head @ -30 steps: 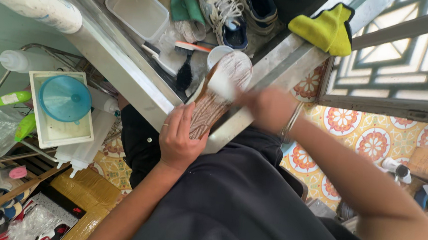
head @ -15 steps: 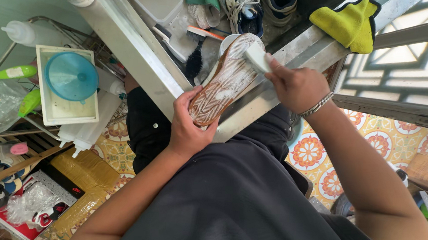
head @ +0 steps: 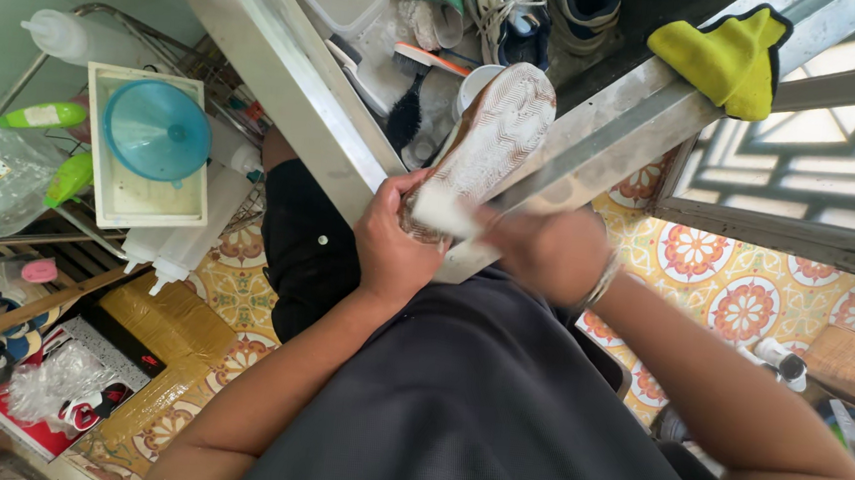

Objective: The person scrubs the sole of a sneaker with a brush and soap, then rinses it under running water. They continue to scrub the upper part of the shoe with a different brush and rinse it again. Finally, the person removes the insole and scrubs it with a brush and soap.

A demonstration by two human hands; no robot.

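The left hand's (head: 394, 253) fingers curl around the heel end of a shoe (head: 484, 144), thumb on top, gripping it sole-up. The shoe tilts away from the person, its toe over the metal sink (head: 288, 80), its heel just above the sink's near rim. The right hand's (head: 547, 253) fingers press together on a small white pad (head: 442, 211) that lies against the sole near the heel; this hand is blurred. Both forearms reach forward from the body and meet at the shoe, the right wrist wearing a bracelet (head: 600, 282). A yellow cloth (head: 726, 55) hangs on the sink's far edge. A blue funnel (head: 154, 131) sits in a white tray (head: 114, 208) to the left.
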